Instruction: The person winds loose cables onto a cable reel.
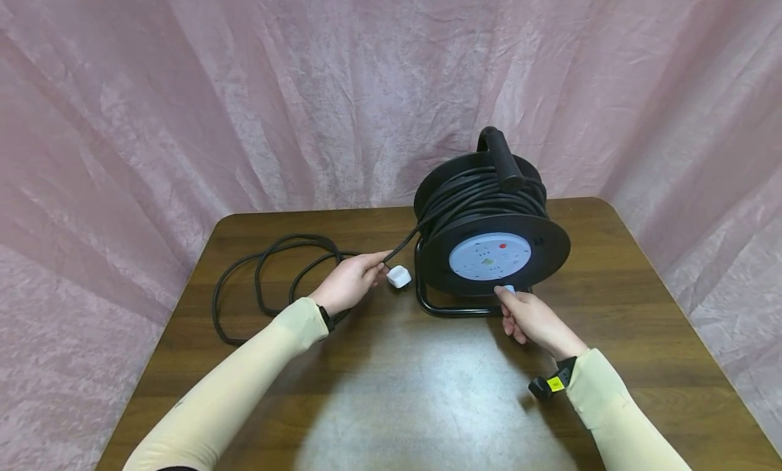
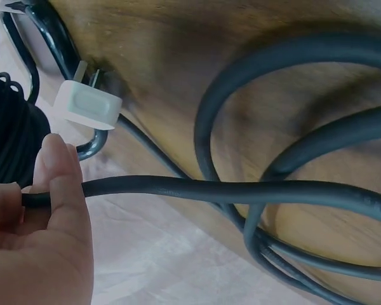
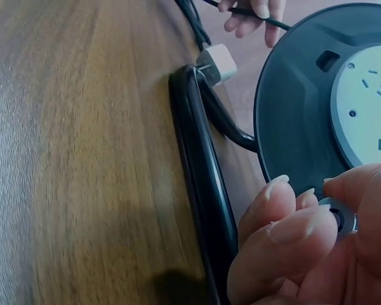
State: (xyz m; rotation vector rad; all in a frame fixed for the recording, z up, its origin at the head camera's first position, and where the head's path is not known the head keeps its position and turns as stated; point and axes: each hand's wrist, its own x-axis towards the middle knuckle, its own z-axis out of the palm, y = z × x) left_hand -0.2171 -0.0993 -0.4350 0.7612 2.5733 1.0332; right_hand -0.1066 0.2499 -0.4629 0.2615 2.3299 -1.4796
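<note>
A black cable reel [image 1: 435, 267] stands on the table, with black cable wound on its drum and a pale socket panel [image 1: 482, 264] on its front disc. My left hand [image 1: 349, 281] grips the cable [image 2: 140, 185] just left of the reel, where it runs up to the drum. Pinched between the thumb and fingers of my right hand [image 1: 536, 322] is a small pale knob [image 3: 347, 215] at the lower edge of the disc; the fingers partly cover it. Close by my left hand lies a white plug [image 1: 399, 276], its metal pins showing in the left wrist view.
Loose loops of cable [image 1: 215, 301] spread over the left side of the wooden table [image 1: 391, 389]. The reel has a black tubular stand [image 3: 200, 171] and a top handle [image 1: 504, 159]. A pink curtain [image 1: 318, 104] hangs behind the table.
</note>
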